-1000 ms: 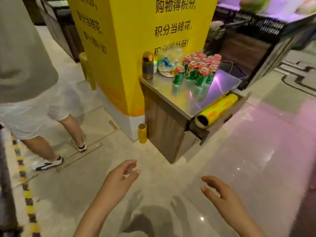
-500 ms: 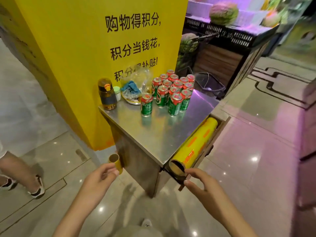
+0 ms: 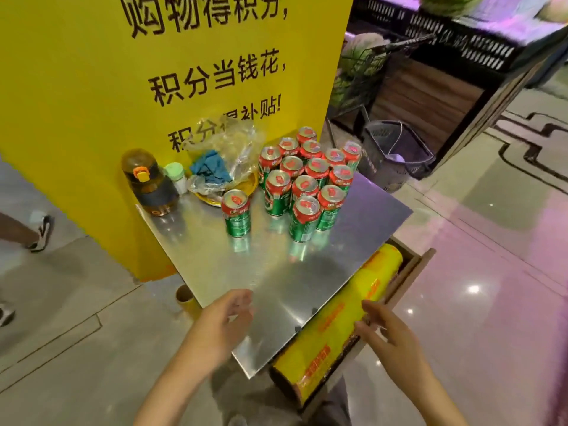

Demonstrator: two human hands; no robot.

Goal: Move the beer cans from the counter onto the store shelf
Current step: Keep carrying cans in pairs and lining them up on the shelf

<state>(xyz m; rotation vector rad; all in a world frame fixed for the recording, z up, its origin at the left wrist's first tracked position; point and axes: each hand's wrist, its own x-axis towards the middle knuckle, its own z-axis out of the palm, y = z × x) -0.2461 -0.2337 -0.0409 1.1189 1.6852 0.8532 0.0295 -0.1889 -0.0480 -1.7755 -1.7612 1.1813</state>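
The counter [image 3: 276, 272] is a steel-topped stand set against a yellow pillar [image 3: 92, 87] with black lettering. The beer cans [image 3: 310, 176], green with red tops, stand upright in a tight cluster at the far right of the top. One can [image 3: 236, 213] stands alone, left of the cluster and a little nearer. None is held.

The left hand [image 3: 226, 321] hangs over the near left corner of the counter, fingers loosely spread and slightly bent, holding nothing. The right hand [image 3: 390, 336] is over the near right edge, fingers spread and relaxed, above or against a yellow film roll [image 3: 338, 321]; contact cannot be told. The roll lies in an open drawer [image 3: 412, 269] along the right side.

At the far left of the top stand a brown bottle [image 3: 149, 182] and a small white jar [image 3: 177, 176], with a crumpled plastic bag [image 3: 221, 158] on a dish beside them. A dark basket [image 3: 396, 152] sits on the floor beyond the counter. A person's shoe [image 3: 41, 232] shows at left.
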